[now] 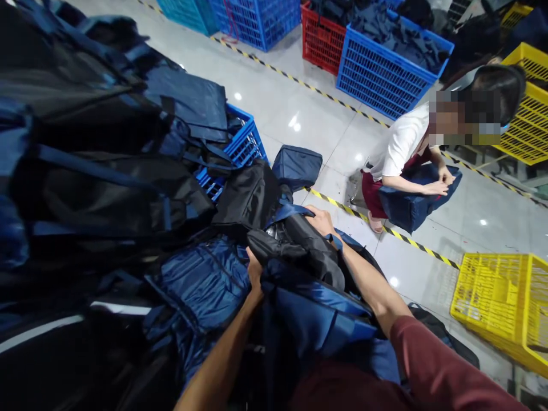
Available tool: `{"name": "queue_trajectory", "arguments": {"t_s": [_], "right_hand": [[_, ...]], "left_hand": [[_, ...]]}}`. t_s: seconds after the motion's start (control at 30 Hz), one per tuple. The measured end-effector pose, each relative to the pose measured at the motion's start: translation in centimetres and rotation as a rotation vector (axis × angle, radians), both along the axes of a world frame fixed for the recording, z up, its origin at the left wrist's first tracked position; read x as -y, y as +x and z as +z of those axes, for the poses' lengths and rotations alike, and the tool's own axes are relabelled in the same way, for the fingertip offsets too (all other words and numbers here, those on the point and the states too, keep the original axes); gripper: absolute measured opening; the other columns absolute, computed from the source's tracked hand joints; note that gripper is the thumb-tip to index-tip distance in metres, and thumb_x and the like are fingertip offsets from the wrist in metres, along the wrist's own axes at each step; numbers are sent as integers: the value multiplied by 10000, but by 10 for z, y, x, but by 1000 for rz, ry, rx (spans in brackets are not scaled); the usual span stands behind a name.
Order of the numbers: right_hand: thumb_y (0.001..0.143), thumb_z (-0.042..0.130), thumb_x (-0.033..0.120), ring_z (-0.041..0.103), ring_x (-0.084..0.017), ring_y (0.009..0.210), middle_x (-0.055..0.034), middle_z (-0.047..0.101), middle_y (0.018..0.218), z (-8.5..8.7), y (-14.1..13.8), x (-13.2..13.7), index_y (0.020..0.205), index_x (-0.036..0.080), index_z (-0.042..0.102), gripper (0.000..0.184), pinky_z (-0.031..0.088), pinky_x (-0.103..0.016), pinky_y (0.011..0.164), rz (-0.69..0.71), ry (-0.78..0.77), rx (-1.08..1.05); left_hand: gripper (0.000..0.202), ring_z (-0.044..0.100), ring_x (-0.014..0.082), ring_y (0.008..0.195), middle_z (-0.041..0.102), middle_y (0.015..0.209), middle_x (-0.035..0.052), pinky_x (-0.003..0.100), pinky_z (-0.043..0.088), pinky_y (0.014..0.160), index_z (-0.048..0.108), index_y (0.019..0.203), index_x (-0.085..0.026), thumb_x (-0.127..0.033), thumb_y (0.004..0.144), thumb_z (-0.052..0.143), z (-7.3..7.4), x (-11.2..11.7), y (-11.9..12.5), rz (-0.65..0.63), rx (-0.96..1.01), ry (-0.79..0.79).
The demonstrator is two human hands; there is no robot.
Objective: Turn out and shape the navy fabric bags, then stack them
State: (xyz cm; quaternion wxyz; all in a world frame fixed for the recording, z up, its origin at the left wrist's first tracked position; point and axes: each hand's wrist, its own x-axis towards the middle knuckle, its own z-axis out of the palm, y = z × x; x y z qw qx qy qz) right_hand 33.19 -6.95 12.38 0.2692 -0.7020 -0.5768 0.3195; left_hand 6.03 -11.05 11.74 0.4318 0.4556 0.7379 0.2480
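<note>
A black bag (314,248) with blue straps is held between my two hands, above a blue bag (308,308) close to my body. My left hand (254,269) grips its left side, with most of the fingers hidden behind the fabric. At the far right edge, my right hand (321,221) is closed on the bag near a blue strap (291,212). Just beyond stands a boxy black bag (248,197). Wrinkled blue fabric (201,279) lies left of my left hand.
Dark bags (115,194) pile up on the left, partly over a blue crate (248,137). A small navy bag (297,165) rests on the floor. On the right, a co-worker (400,148) handles a navy bag (405,208). A yellow crate (492,291) stands near the striped floor tape (411,242).
</note>
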Motion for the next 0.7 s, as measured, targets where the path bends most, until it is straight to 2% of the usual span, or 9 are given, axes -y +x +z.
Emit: {"name": "queue_trajectory", "arguments": {"t_s": [0.1, 0.2, 0.3, 0.37, 0.43, 0.5, 0.53, 0.6, 0.7], "right_hand": [[1053, 570, 346, 749, -211, 1057, 22, 832, 1129, 5, 9, -1, 1302, 298, 804, 345, 566, -292, 999, -20, -22, -5], [1039, 584, 357, 742, -226, 1095, 5, 834, 1147, 23, 28, 7, 1306, 309, 814, 355, 551, -313, 1018, -44, -50, 98], [1029, 604, 393, 753, -244, 1091, -9, 841, 1142, 43, 38, 15, 1334, 346, 811, 373, 543, -319, 994, -66, -59, 202], [1042, 575, 407, 761, -249, 1084, -20, 845, 1138, 59, 40, 15, 1352, 360, 806, 390, 539, -313, 975, -106, -42, 245], [1053, 543, 406, 765, -252, 1081, -31, 847, 1143, 75, 41, 13, 1382, 368, 793, 414, 534, -310, 960, -171, -27, 316], [1058, 534, 409, 765, -260, 1070, -49, 848, 1137, 91, 46, 12, 1419, 363, 772, 435, 527, -314, 945, -242, 1, 388], [1063, 530, 418, 766, -264, 1058, -58, 847, 1127, 98, 50, 13, 1433, 362, 764, 442, 524, -317, 933, -275, 18, 416], [1071, 526, 434, 765, -268, 1023, -74, 847, 1094, 109, 63, 19, 1438, 357, 760, 442, 512, -317, 903, -338, 53, 456], [1076, 529, 429, 762, -260, 977, -83, 846, 1074, 111, 84, 35, 1421, 344, 767, 428, 489, -306, 874, -442, 100, 482]], "left_hand": [[784, 638, 406, 1414, 735, 1374, 189, 519, 502, 1216, 590, 1486, -200, -408, 777, 855, 8, -11, -4, -63, 142, 83], [784, 628, 325, 1450, 658, 1540, 191, 478, 482, 1258, 559, 1531, -197, -398, 825, 832, 41, -19, -25, -56, 327, 141], [886, 659, 309, 1427, 635, 1567, 187, 496, 513, 1232, 493, 1607, -243, -367, 811, 862, 94, -13, -56, 47, 425, 175], [826, 662, 312, 1420, 650, 1541, 173, 488, 518, 1232, 559, 1564, -245, -359, 813, 880, 139, -1, -66, 107, 351, 374], [621, 662, 296, 1408, 678, 1505, 149, 458, 516, 1232, 644, 1482, -236, -398, 910, 822, 184, 16, -54, 109, 187, 645], [437, 680, 262, 1365, 712, 1464, 110, 415, 525, 1207, 674, 1453, -253, -442, 1058, 663, 216, 36, -17, -57, 58, 803], [394, 701, 245, 1325, 735, 1432, 87, 392, 536, 1178, 677, 1450, -271, -445, 1113, 573, 224, 45, 6, -223, 10, 797], [361, 757, 234, 1181, 795, 1290, 62, 356, 565, 1078, 694, 1408, -282, -434, 1157, 482, 218, 61, 51, -589, -153, 680], [412, 770, 286, 1083, 794, 1152, 131, 379, 557, 994, 699, 1358, -200, -451, 1169, 432, 167, 76, 79, -771, -523, 516]]}}
